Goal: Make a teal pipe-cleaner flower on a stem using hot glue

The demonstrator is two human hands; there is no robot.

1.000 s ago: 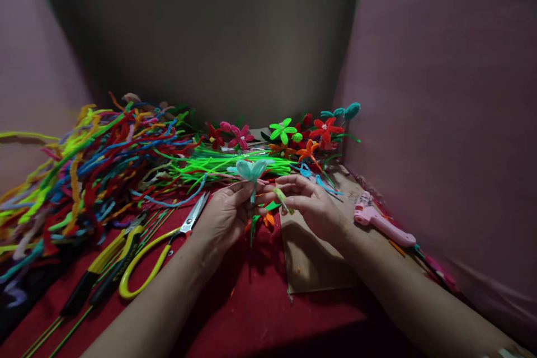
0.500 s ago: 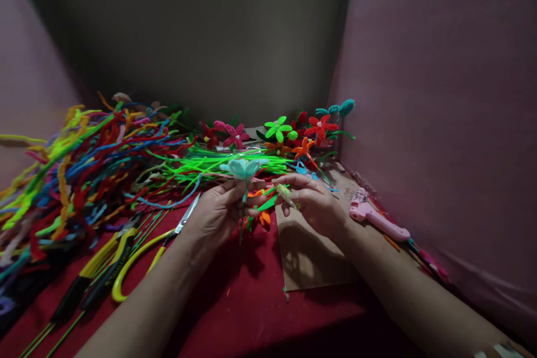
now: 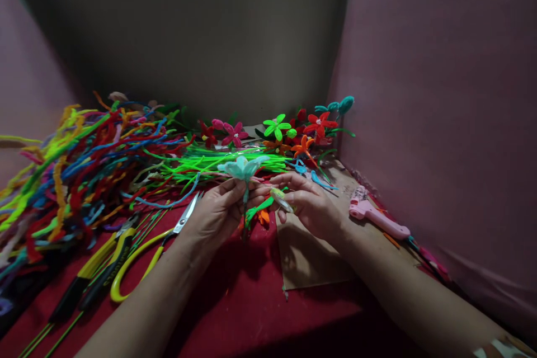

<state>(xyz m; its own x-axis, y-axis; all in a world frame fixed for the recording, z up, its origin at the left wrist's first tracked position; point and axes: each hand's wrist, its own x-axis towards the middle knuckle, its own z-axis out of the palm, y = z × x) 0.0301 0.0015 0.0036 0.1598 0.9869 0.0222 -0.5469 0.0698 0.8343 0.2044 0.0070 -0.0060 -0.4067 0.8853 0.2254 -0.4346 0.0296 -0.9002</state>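
Observation:
My left hand (image 3: pixel 220 201) is closed on the thin stem of a pale aqua pipe-cleaner flower (image 3: pixel 243 168), pinching just below its petals. The flower stands upright, its stem hanging down past my fingers. Close by on the right, my right hand (image 3: pixel 312 204) is closed on a small yellow-green and white roll of floral tape (image 3: pixel 280 199), seen nearly edge-on between thumb and fingers. Whether a strand of tape runs from the roll to the stem is too fine to tell. Behind and below the hands lies an orange pipe-cleaner flower (image 3: pixel 263 216) with green leaves, partly hidden.
Loose coloured pipe cleaners (image 3: pixel 84 162) are heaped at left, with green ones (image 3: pixel 188 163) across the back. Finished flowers (image 3: pixel 277 126) stand behind. Pliers (image 3: pixel 113 260) and yellow-handled scissors (image 3: pixel 119 268) lie left; a pink glue gun (image 3: pixel 377 217) and cardboard (image 3: pixel 310 263) lie right.
The tape roll has turned in my right hand and sits slightly further left and lower. The aqua flower has tilted a little, while my left hand has hardly moved.

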